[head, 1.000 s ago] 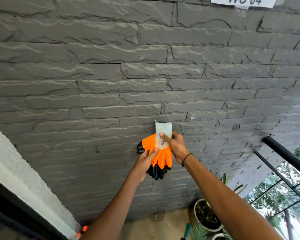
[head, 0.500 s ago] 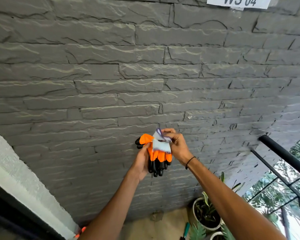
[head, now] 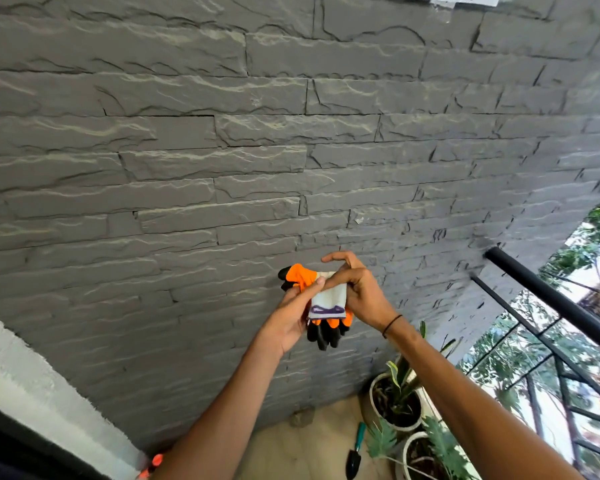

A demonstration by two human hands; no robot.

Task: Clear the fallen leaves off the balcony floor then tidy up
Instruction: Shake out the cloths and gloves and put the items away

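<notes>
Centre frame, both hands hold bundled orange-and-black rubber-coated work gloves (head: 326, 327) against grey stone wall (head: 222, 168): left hand (head: 291, 317) cups them from below, right hand (head: 357, 292) pinches the white cuff. Risk: loose pinch, one glove slips to the floor near white potted plants (head: 395, 400).

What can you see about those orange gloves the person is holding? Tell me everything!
The orange gloves are a bunched pair held up in front of the grey stone wall. They look like knitted fabric, bright orange, with black coated fingertips hanging down and one black tip poking out at the upper left. A pale cuff with a purple edge is folded down over the front. The left hand holds them from the left, thumb on the cuff, and the right hand pinches the cuff from the right.
</notes>
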